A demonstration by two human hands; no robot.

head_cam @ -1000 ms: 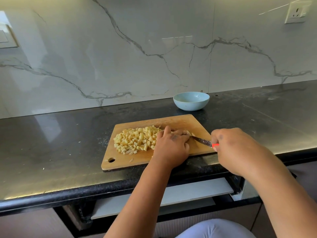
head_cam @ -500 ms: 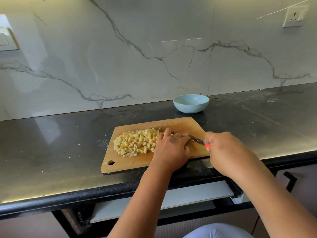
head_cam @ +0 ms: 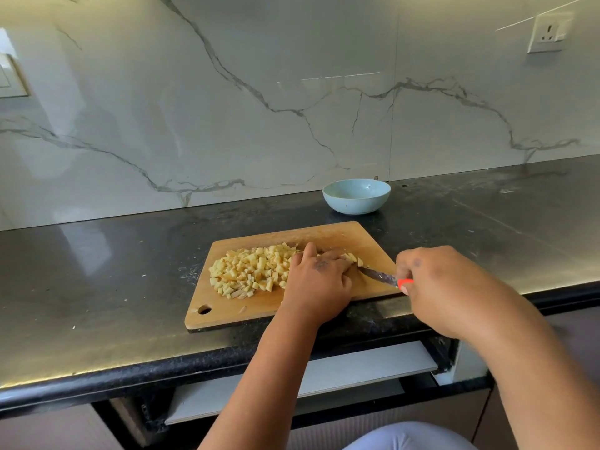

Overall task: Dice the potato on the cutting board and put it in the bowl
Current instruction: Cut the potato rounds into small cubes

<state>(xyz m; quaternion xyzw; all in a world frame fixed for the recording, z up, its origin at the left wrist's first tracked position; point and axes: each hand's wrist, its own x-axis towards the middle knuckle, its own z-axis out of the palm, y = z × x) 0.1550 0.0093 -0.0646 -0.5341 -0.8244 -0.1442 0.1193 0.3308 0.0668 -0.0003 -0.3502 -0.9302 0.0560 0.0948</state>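
Note:
A wooden cutting board (head_cam: 337,233) lies on the black counter, with a heap of diced potato (head_cam: 251,269) on its left half. My left hand (head_cam: 319,280) presses down on the last potato strips (head_cam: 352,258), mostly hidden under its fingers. My right hand (head_cam: 444,287) grips a knife (head_cam: 378,276) with an orange-red handle, its blade pointing left and touching the strips beside my left fingertips. A pale blue bowl (head_cam: 356,196) stands empty behind the board, near the wall.
The black stone counter (head_cam: 97,287) runs the full width, backed by a white marble wall (head_cam: 227,108). A power socket (head_cam: 548,34) sits high on the right. A drawer (head_cam: 324,378) is pulled out below the counter edge.
My right hand and the knife slid left toward my left hand, then eased slightly back right. A few cut pieces now show beside my left fingertips. The view shifted a little.

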